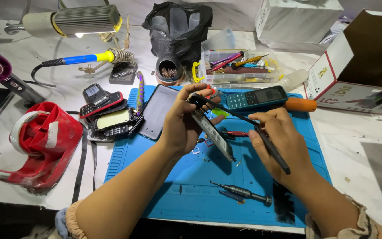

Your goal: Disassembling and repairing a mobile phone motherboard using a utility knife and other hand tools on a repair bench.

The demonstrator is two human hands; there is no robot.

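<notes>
Centrally in the frame, the left hand is gripping a tilted phone panel above the blue mat, fingers curled tight around its top. Right of it, the right hand is pinching black tweezers, their tip touching the panel's upper end.

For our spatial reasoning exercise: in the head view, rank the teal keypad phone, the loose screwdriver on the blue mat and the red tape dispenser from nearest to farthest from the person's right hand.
1. Teal keypad phone: just above the right hand.
2. Loose screwdriver: lower on the blue mat, toward the left.
3. Red tape dispenser: far left, off the mat.
</notes>
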